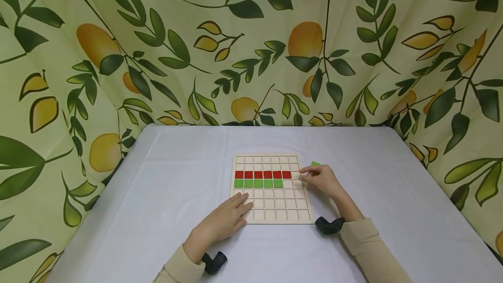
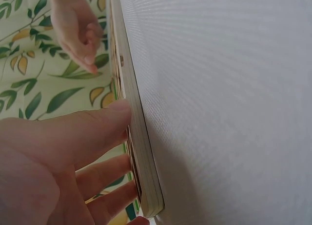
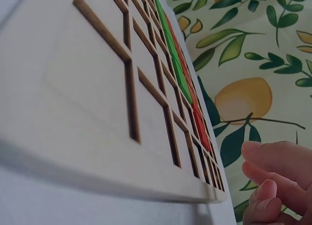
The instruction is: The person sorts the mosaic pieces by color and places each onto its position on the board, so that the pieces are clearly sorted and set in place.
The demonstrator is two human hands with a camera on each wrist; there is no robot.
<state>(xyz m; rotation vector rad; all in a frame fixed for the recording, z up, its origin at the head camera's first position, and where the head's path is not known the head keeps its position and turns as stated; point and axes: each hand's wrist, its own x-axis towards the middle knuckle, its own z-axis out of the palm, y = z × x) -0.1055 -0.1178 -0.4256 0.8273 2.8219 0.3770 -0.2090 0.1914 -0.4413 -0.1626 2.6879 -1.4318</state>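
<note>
A pale wooden grid board (image 1: 281, 215) lies flat on the table. Several red square tiles (image 1: 258, 174) fill most of one row from the left, and several green tiles (image 1: 258, 183) sit in the row just below. My left hand (image 1: 225, 218) rests on the board's near left corner, fingers stretched over the cells; in the left wrist view its thumb (image 2: 100, 130) touches the board's edge. At the right edge, beside the red row, hovers my right hand (image 1: 323, 180). Its fingers are loosely bent, with nothing visible between them in the right wrist view.
Just beyond my right hand lies a loose green piece (image 1: 315, 163), partly hidden by it. A white cloth covers the table (image 1: 177, 174). Behind and at both sides hangs a leaf and fruit patterned curtain (image 1: 251, 56). Each wrist wears a black device (image 1: 329, 225).
</note>
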